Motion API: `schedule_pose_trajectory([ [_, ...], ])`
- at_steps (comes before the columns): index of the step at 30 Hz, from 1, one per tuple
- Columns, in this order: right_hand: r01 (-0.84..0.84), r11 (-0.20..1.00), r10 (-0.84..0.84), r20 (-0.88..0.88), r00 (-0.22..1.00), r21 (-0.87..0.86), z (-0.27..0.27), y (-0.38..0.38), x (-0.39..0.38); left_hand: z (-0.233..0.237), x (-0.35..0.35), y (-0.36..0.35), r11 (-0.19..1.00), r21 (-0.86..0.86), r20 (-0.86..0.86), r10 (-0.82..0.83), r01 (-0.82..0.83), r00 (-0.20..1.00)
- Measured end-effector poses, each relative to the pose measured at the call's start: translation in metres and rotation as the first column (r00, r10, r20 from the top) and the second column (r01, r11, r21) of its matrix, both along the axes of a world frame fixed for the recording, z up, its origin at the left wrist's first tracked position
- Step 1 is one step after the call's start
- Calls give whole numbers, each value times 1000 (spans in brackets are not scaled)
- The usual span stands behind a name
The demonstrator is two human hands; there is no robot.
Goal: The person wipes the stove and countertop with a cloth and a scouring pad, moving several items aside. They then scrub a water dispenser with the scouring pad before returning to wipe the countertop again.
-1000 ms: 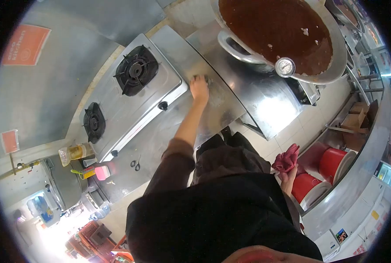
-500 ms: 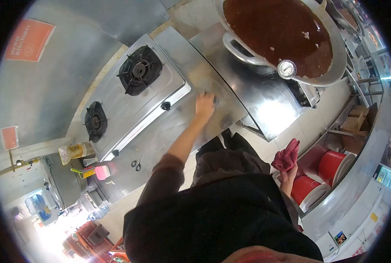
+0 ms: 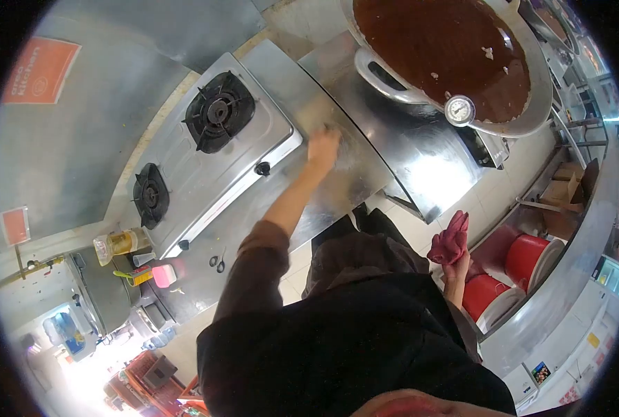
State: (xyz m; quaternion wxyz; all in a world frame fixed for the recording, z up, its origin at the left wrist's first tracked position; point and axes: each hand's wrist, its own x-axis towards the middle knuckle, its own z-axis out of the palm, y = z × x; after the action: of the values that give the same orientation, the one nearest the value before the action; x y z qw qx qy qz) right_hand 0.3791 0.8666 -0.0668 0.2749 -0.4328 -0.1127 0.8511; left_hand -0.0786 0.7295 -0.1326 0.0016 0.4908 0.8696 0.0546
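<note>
My left hand (image 3: 323,146) presses down on the stainless steel counter (image 3: 355,167), beside the right end of a two-burner gas stove (image 3: 273,115). Its fingers are curled closed; whatever lies under them is hidden, though a small dark bit shows at the fingertips. A damp-looking smear marks the metal around it. Off to the right, at waist height, my right hand (image 3: 455,270) grips a bunched dark red cloth (image 3: 450,240), held away from the counter.
A large pot (image 3: 542,104) of brown liquid stands at the upper right, a dial thermometer (image 3: 459,110) at its rim. Scissors (image 3: 217,262), a pink-and-white block (image 3: 163,276) and an oil bottle (image 3: 122,244) are at the left. Red buckets (image 3: 483,299) sit at the lower right.
My left hand has slid slightly up and left over the counter towards the back. The red cloth in my right hand has shifted a little to the left and up.
</note>
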Motion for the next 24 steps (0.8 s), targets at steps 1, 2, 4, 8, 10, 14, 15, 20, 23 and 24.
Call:
schedule_pose_trajectory([
  [1, -14, 1000, 13, -34, 999, -19, -1, -1, -1, -5, -30, 15, 992, 75, -29, 103, -101, 994],
  [2, -31, 999, 28, -72, 997, -34, -3, 0, -4, -9, -54, 25, 967, 155, -52, 210, -200, 976],
  [4, -38, 999, 33, -134, 990, -32, -8, 1, -6, 1, -64, 39, 950, 219, -22, 234, -224, 972],
  [8, 69, 997, -69, 4, 998, -24, 15, -8, -4, -4, 22, 19, 959, 273, 307, -157, 72, 939],
  [10, 24, 999, -28, -70, 997, -48, 9, -11, 7, -14, 40, 1, 907, 280, 171, -368, 314, 914],
  [14, 68, 993, -71, -27, 997, -92, -1, -12, 5, -3, -33, 42, 920, 186, 193, 311, -346, 931],
  [15, 72, 991, -74, -17, 997, -111, -1, -11, 3, 1, -39, 46, 922, 186, 188, 306, -340, 933],
  [20, 64, 997, -68, -87, 994, -51, 20, -9, -11, 2, 2, 34, 967, 105, 24, -237, 233, 971],
  [23, 59, 996, -61, -30, 998, -68, 8, -5, -8, 1, -26, 55, 988, 46, 28, 144, -145, 989],
  [24, 45, 996, -45, -3, 999, -74, 2, -4, -2, 2, -38, 58, 989, 43, 27, 142, -144, 989],
])
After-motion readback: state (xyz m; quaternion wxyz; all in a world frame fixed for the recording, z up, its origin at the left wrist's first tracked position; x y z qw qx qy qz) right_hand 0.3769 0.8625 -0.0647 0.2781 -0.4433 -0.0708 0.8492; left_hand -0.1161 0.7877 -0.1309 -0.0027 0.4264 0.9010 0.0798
